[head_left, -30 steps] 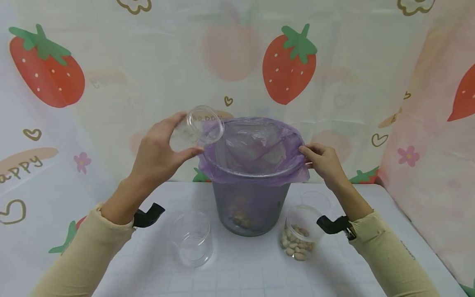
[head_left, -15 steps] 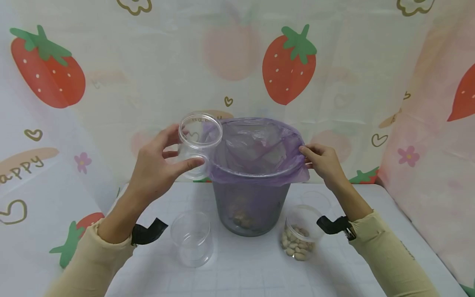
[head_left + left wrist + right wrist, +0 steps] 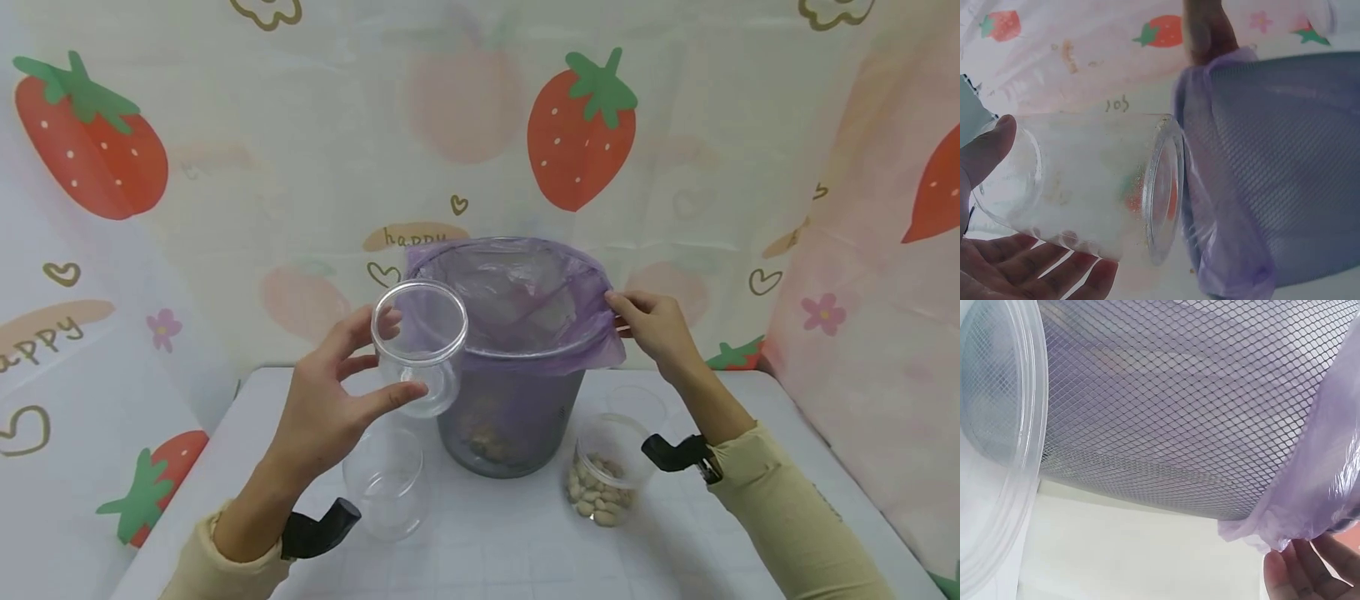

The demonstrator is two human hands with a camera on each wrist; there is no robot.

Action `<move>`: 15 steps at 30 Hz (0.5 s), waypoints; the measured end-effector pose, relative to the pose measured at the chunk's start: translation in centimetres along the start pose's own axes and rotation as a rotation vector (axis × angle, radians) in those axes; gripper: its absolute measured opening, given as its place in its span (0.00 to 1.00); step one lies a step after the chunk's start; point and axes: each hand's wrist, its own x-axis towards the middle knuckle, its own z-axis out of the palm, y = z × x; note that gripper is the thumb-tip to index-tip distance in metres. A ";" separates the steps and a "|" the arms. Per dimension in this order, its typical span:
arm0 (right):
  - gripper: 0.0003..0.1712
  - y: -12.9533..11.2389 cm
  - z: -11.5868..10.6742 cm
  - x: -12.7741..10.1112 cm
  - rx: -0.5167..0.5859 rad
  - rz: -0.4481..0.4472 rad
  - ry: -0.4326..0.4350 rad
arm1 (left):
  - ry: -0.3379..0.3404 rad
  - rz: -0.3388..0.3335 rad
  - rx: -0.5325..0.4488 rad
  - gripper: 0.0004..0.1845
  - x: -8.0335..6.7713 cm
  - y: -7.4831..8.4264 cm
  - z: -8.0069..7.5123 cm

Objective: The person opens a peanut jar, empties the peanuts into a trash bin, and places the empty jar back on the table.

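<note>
My left hand grips an empty clear plastic jar, mouth up, just left of a grey mesh bin. A purple bag lines the bin. In the left wrist view the jar lies beside the bag's folded edge, with my fingers curled under it. My right hand pinches the bag's edge at the bin's right rim. The right wrist view shows the mesh wall, the bag's hem and my fingertips. Brownish scraps lie in the bin's bottom.
A second empty clear jar stands on the white table below my left hand. A jar holding pale nuts stands right of the bin, with another clear container behind it. A strawberry-print cloth hangs behind and at both sides.
My left hand has swung the jar from tipped over the bin's left rim to upright, and lowered it toward me. The right hand has stayed on the bag's edge.
</note>
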 end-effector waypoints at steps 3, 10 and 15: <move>0.30 0.0 -0.1 0.0 -0.016 -0.007 0.025 | -0.009 0.001 -0.046 0.40 -1.0 -0.1 0.6; 0.27 -0.1 -0.2 -0.1 0.008 -0.061 0.039 | -0.058 -0.022 -0.125 0.41 -3.4 -0.7 2.5; 0.26 -0.2 -0.1 -0.1 0.024 -0.081 0.046 | -0.129 -0.068 -0.186 0.40 -5.1 -1.6 4.4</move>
